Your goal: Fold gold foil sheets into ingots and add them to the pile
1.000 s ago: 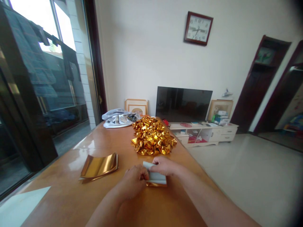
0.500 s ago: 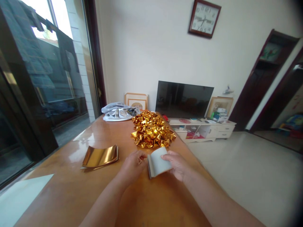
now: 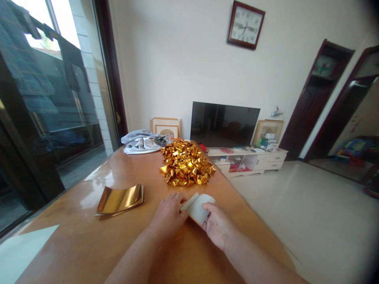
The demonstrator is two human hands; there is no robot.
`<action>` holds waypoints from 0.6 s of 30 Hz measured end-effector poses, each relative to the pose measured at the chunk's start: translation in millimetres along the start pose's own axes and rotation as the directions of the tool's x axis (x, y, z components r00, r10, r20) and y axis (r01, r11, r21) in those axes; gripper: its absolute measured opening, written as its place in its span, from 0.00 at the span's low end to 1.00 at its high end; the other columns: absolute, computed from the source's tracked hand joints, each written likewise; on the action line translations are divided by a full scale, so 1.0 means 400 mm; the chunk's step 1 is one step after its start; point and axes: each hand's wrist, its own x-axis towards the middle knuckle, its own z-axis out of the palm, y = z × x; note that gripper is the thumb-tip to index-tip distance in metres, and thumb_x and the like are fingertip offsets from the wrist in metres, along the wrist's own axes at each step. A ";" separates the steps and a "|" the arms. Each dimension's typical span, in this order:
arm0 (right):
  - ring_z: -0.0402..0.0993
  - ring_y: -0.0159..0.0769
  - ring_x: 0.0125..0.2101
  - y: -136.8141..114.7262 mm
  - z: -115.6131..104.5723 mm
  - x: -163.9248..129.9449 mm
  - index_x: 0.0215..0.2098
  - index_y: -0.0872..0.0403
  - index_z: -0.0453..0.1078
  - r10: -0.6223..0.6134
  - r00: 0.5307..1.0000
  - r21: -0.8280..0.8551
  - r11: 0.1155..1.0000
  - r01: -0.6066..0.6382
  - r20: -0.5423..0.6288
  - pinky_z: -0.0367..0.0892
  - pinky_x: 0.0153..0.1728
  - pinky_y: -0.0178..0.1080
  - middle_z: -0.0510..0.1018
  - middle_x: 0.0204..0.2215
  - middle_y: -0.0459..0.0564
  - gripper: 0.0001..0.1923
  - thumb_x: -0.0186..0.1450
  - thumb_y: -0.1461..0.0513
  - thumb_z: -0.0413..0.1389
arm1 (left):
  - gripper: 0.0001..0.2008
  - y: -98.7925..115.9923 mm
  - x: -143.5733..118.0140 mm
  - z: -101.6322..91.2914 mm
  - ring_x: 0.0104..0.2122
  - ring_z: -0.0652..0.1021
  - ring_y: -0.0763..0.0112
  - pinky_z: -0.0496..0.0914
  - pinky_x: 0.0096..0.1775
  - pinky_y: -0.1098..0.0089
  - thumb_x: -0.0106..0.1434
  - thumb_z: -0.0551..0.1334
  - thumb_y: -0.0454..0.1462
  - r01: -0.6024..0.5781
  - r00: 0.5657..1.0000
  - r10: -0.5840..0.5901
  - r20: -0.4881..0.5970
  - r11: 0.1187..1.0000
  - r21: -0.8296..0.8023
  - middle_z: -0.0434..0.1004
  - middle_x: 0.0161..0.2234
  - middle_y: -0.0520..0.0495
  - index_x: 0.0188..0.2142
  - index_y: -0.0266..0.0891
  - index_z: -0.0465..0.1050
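Observation:
A sheet of foil paper, pale side up and curled, is held between my two hands just above the wooden table. My left hand pinches its left edge, where a narrow strip is folded over. At the other end, my right hand grips the sheet with the thumb on top. Beyond my hands lies a heap of folded shiny gold foil pieces. Left of my left hand rests a small stack of gold foil sheets, slightly curved.
The wooden table reaches toward the wall. A grey bundle of cloth sits at its far left. A pale sheet lies at the near left. Past the table stand a white TV cabinet and a television.
The left edge of the sheet, raised before, is now folded over, with my left hand closed on it. My right hand has turned the sheet slightly. The view has shifted a little.

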 end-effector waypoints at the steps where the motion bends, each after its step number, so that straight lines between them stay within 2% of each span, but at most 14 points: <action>1: 0.80 0.40 0.43 0.004 -0.002 -0.002 0.45 0.53 0.66 -0.001 1.000 0.016 1.000 0.001 -0.005 0.75 0.45 0.41 0.81 0.43 0.54 0.12 0.63 0.65 0.52 | 0.15 0.000 0.000 0.002 0.45 0.74 0.61 0.64 0.41 0.68 0.56 0.59 0.31 0.003 1.000 -0.003 0.004 1.000 0.002 0.77 0.44 0.47 0.43 0.42 0.70; 10: 0.80 0.36 0.39 0.012 -0.019 -0.021 0.46 0.52 0.67 0.055 0.998 0.055 0.997 -0.055 0.014 0.75 0.45 0.41 0.82 0.41 0.51 0.10 0.65 0.64 0.52 | 0.15 0.014 -0.005 -0.003 0.45 0.74 0.61 0.63 0.43 0.67 0.57 0.58 0.31 -0.046 0.996 0.046 0.075 0.999 -0.001 0.78 0.44 0.48 0.43 0.43 0.73; 18: 0.82 0.41 0.41 -0.006 -0.076 -0.056 0.51 0.57 0.67 0.066 0.975 -0.085 0.995 -0.048 0.212 0.73 0.48 0.46 0.82 0.44 0.59 0.17 0.64 0.61 0.54 | 0.18 0.037 -0.014 -0.028 0.46 0.73 0.59 0.60 0.45 0.63 0.55 0.55 0.27 -0.108 0.981 0.092 0.172 0.990 0.085 0.80 0.42 0.49 0.41 0.46 0.76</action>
